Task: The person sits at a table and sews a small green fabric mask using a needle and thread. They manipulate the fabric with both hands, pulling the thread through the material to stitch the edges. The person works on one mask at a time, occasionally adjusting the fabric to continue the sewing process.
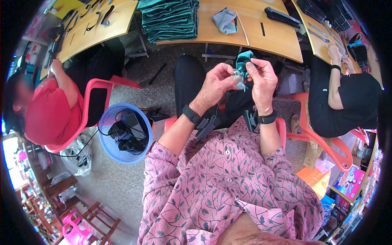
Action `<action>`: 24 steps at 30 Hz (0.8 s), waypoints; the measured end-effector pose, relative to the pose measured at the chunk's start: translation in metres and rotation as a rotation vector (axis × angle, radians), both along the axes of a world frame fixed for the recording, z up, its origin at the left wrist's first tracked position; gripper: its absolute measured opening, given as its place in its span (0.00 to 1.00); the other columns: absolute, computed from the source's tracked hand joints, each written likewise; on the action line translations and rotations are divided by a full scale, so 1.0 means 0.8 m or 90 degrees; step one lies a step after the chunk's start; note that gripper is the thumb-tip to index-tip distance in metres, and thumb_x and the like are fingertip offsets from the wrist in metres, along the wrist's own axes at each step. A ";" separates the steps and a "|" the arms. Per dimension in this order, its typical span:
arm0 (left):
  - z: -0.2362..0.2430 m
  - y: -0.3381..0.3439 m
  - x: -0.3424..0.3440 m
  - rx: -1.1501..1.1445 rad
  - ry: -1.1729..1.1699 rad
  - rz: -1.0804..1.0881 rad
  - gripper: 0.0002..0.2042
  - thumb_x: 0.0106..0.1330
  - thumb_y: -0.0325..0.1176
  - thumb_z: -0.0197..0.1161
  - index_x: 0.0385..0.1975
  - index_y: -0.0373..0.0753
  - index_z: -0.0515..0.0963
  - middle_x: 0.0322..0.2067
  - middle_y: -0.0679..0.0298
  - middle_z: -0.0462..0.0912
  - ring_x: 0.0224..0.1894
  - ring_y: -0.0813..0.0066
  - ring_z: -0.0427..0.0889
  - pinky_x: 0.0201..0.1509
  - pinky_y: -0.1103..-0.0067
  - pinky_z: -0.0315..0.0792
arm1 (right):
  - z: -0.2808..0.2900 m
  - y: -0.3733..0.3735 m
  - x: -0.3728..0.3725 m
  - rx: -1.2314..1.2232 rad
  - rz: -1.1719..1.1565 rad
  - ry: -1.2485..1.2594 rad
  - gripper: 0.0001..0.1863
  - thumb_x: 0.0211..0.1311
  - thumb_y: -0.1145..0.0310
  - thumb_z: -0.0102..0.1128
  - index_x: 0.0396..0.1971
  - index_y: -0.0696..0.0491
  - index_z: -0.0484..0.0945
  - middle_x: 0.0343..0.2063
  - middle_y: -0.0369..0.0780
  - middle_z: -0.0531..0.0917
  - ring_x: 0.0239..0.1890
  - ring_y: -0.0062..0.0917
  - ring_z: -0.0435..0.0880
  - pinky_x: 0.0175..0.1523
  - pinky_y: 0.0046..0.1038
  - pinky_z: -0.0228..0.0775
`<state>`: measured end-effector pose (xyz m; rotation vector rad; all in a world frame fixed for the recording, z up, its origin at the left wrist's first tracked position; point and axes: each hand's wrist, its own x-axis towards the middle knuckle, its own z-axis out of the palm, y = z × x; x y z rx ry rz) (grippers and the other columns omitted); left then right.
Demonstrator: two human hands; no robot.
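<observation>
In front of my chest, over my lap, a small piece of dark green velvety cloth is bunched up between my two hands. My left hand pinches its lower, paler edge with thumb and fingers. From the other side, my right hand grips the upper part between thumb and bent forefinger. Both hands are closed on the same cloth, close together and raised off the table. A tall stack of folded green velvety cloths lies on the table ahead. To its right is a crumpled grey-green fabric piece.
Beside that piece on the table lie a thin pale stick and a long black item. A blue basket with black adapters and cables stands on the floor at left. People in red and black sit either side.
</observation>
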<state>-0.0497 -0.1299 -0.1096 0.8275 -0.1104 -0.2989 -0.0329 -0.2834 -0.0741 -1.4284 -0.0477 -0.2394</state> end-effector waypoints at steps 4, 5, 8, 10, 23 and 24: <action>-0.006 0.002 0.004 -0.015 -0.020 0.002 0.04 0.68 0.24 0.59 0.38 0.38 0.72 0.39 0.64 0.79 0.41 0.71 0.82 0.48 0.67 0.80 | -0.002 0.003 -0.001 0.008 0.006 0.001 0.10 0.59 0.71 0.69 0.39 0.56 0.79 0.24 0.31 0.79 0.22 0.10 0.73 0.28 0.14 0.67; -0.002 0.003 0.004 -0.031 -0.013 0.000 0.05 0.67 0.24 0.59 0.38 0.39 0.72 0.39 0.65 0.79 0.41 0.72 0.82 0.48 0.67 0.80 | -0.004 0.001 0.000 0.017 0.007 0.005 0.10 0.59 0.71 0.69 0.39 0.56 0.79 0.24 0.30 0.79 0.23 0.10 0.73 0.28 0.14 0.66; 0.013 0.008 0.004 -0.128 0.062 -0.013 0.04 0.66 0.23 0.61 0.36 0.39 0.73 0.37 0.66 0.80 0.40 0.72 0.82 0.48 0.67 0.79 | -0.002 0.000 -0.001 -0.002 -0.005 -0.002 0.10 0.59 0.71 0.69 0.39 0.55 0.80 0.24 0.29 0.78 0.23 0.10 0.72 0.29 0.14 0.66; 0.017 0.009 0.004 -0.087 0.091 0.009 0.04 0.65 0.22 0.61 0.34 0.39 0.73 0.35 0.66 0.80 0.39 0.73 0.83 0.46 0.70 0.80 | 0.001 0.002 -0.002 -0.023 -0.005 -0.009 0.10 0.59 0.72 0.69 0.39 0.55 0.80 0.24 0.29 0.77 0.24 0.09 0.72 0.29 0.14 0.66; 0.007 0.007 0.005 0.089 0.039 0.079 0.07 0.58 0.22 0.65 0.31 0.39 0.72 0.28 0.71 0.78 0.28 0.85 0.78 0.32 0.85 0.74 | 0.004 0.011 -0.010 -0.030 0.017 -0.037 0.08 0.58 0.76 0.68 0.38 0.56 0.79 0.25 0.30 0.78 0.25 0.10 0.73 0.30 0.14 0.66; 0.003 0.006 0.006 0.125 0.027 0.109 0.08 0.57 0.22 0.65 0.32 0.39 0.73 0.28 0.71 0.78 0.28 0.85 0.77 0.32 0.85 0.73 | 0.005 0.013 -0.011 -0.024 0.022 -0.036 0.08 0.59 0.76 0.67 0.38 0.56 0.79 0.25 0.30 0.78 0.25 0.10 0.73 0.30 0.14 0.66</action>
